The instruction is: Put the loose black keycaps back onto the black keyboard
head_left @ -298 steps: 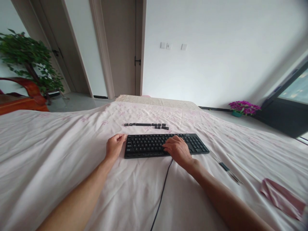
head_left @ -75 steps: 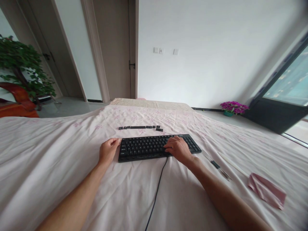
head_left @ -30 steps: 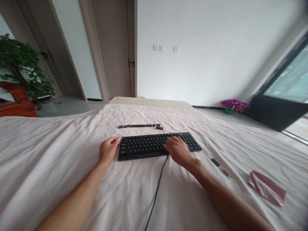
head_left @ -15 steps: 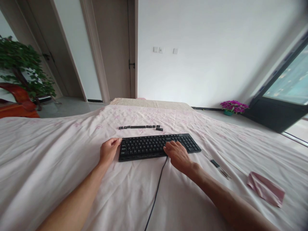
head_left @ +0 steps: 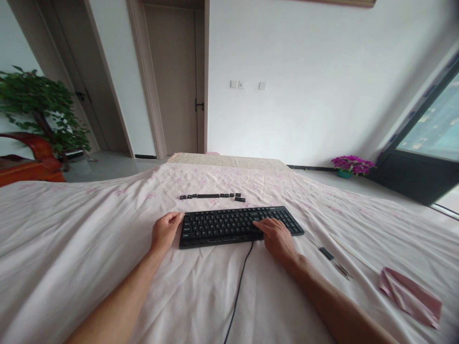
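Note:
A black keyboard [head_left: 218, 223] lies on the bedsheet, its near row showing bare slots where keycaps are off. My left hand [head_left: 165, 232] pinches the keyboard's far left corner between thumb and fingers. Over the right part of the keys rests my right hand [head_left: 278, 237], its index finger stretched out and touching keys left of the number pad. Beyond the keyboard, a loose space bar [head_left: 208, 196] lies in a row with several small keycaps [head_left: 227, 195]. One wider keycap [head_left: 240, 199] sits just in front of the row's right end.
The keyboard's cable [head_left: 237, 289] runs towards me. To the right lie a thin wire tool with a black middle [head_left: 326, 253] and a folded pink cloth [head_left: 410, 296]. The patterned sheet [head_left: 201, 296] is wrinkled. Purple flowers [head_left: 353, 165] stand on the floor beyond.
My right index finger has stretched forward, and the right hand has shifted slightly right along the keys. My left hand stays at the corner. The whole view has tilted up a little.

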A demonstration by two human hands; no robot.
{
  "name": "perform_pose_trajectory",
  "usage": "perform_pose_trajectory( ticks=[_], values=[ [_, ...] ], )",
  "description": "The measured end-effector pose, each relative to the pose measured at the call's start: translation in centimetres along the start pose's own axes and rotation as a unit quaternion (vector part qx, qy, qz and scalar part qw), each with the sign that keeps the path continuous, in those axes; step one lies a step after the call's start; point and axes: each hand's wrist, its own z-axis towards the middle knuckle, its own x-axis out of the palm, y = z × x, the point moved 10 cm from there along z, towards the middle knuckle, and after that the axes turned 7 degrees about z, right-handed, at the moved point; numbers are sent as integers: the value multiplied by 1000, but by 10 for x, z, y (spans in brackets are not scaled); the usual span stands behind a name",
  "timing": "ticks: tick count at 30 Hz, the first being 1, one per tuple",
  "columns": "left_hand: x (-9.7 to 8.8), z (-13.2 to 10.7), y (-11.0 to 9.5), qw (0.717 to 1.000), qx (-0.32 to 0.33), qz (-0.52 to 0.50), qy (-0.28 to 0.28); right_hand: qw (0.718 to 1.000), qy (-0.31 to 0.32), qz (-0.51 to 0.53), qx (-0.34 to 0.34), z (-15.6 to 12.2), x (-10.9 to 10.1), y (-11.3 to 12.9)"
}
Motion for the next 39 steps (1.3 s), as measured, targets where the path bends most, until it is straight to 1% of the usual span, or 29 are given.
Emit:
perform_pose_trajectory(
  ticks=[4,6,8,10,12,14,15,17,25,30,39],
  values=[
    [-1,0,-1,1000,1,6,2,992,-90,-48,72,-2,-27,-31],
    [-1,0,-2,1000,4,13,4,980,-131,-81,126,-4,-38,-52],
    [-1,0,-2,1000,9,24,5,965,-149,-104,189,-8,-44,-76],
    [0,1,-2,999,18,37,9,951,-137,-105,256,-11,-41,-102],
    [0,1,-2,998,25,48,13,940,-96,-79,319,-15,-31,-125],
    [1,2,-2,998,29,58,16,932,-53,-49,356,-18,-20,-138],
    [1,2,-2,997,31,64,17,930,-40,-39,363,-19,-17,-142],
    [1,2,-2,997,30,74,17,931,-33,-30,362,-20,-14,-142],
    [-1,-1,-5,996,23,87,12,941,-55,-41,330,-21,-11,-130],
    [-2,-1,-5,996,25,85,13,936,-71,-14,344,-24,-9,-135],
    [-1,0,-2,995,33,93,11,937,-79,22,341,-24,-6,-140]
  ],
)
